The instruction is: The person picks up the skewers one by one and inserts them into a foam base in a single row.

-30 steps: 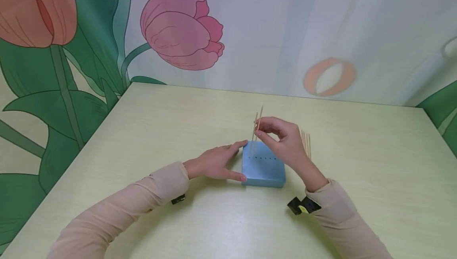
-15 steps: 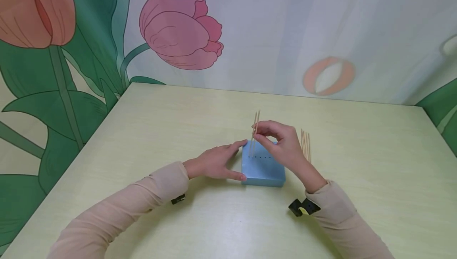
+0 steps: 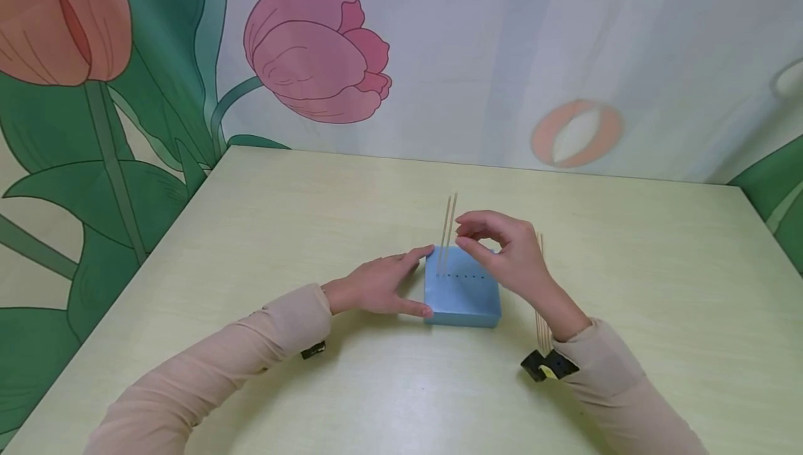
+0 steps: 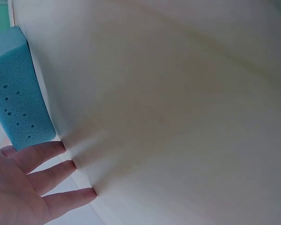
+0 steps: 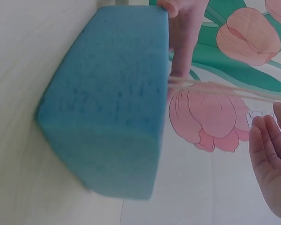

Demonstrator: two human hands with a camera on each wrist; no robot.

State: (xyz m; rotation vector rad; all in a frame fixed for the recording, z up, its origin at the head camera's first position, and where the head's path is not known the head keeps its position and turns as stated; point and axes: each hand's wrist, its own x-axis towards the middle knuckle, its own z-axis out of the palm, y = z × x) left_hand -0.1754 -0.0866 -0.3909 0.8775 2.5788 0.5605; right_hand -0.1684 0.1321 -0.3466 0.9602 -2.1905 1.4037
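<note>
A blue foam block (image 3: 461, 304) with a row of small dark holes lies on the table. Two thin wooden sticks (image 3: 445, 225) stand in its top near the left end of the row, slightly tilted. My left hand (image 3: 384, 286) touches the block's left side, thumb and fingers spread; in the left wrist view its fingers (image 4: 51, 178) are straight beside the block. Just right of the sticks is my right hand (image 3: 513, 254), fingers loosely bent, apart from the sticks and with nothing visible in them. In the right wrist view the sticks (image 5: 215, 87) project from the block's top face.
Several loose wooden sticks (image 3: 542, 329) lie right of the block, partly hidden under my right wrist. The pale table (image 3: 314, 211) reaches back to a flower-printed backdrop (image 3: 464, 58). A black device (image 3: 548, 366) sits on my right cuff.
My right hand lowered the second stick a little, let go of it and moved right. That stick now stands by itself beside the first. My left hand stays on the block.
</note>
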